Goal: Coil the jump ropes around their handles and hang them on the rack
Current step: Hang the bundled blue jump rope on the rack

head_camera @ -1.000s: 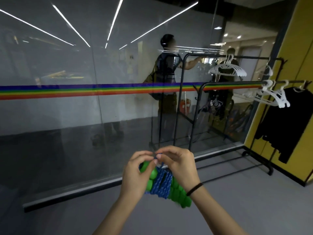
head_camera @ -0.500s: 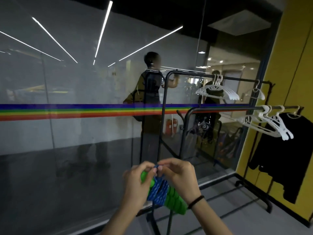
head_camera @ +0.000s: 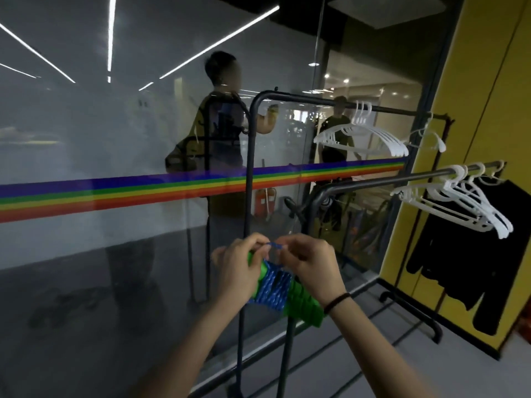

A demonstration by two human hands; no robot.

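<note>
Both hands meet at chest height in front of a clothes rack (head_camera: 373, 179), working a jump rope whose green handles (head_camera: 304, 307) are largely covered by palms and by the blue cord (head_camera: 273, 288) wound around them. The left hand (head_camera: 235, 271) closes around the far end of the handles, hiding it; the right hand (head_camera: 311, 268), a dark band on its wrist, pinches a short loop of the cord (head_camera: 274, 245) between thumb and fingertips, with the left fingertips touching the same loop. How the loop's end is fastened cannot be made out.

The cord sits in tight criss-crossed turns across the middle of the handles, and only the ribbed near end pokes out lower right, below the right wrist.

The rack's lower rail runs from centre toward the right, carrying white hangers (head_camera: 459, 208) and a black garment (head_camera: 474, 254) against the yellow wall (head_camera: 474, 81); its left stretch is bare. A taller rail (head_camera: 330, 101) behind it holds more white hangers (head_camera: 365, 137). The rack's uprights drop just behind the hands, and its base bars cross the grey floor (head_camera: 431, 369) to the right. A glass wall with a rainbow stripe (head_camera: 115, 193) closes off the far side, its reflections murky; a person's figure (head_camera: 224, 139) appears in it, blurred. The forearms are cut off by the bottom edge.
</note>
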